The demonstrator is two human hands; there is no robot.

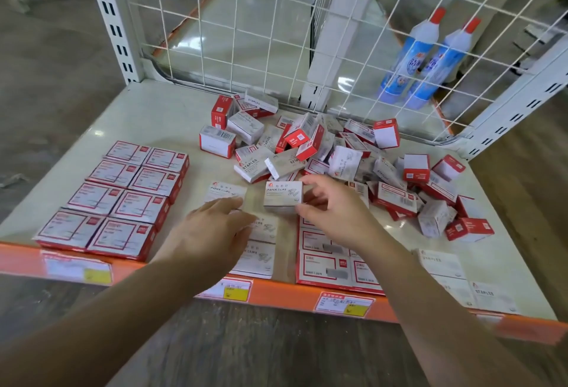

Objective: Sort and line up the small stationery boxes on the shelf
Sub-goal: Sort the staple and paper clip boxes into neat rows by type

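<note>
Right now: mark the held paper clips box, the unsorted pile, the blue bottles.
paper clips box (283, 196): head view, printed top face.
unsorted pile (338, 156): head view, middle box.
blue bottles (408, 60): head view, left bottle's label.

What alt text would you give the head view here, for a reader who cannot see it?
A person's right hand holds a white paper clips box above a shelf, while the left hand rests on a column of matching boxes. A tidy block of red-framed boxes lies left; a jumbled pile waits behind.

Paper-clip boxes (258, 245) half hidden under left hand (212, 230) (labels blurred)
</note>
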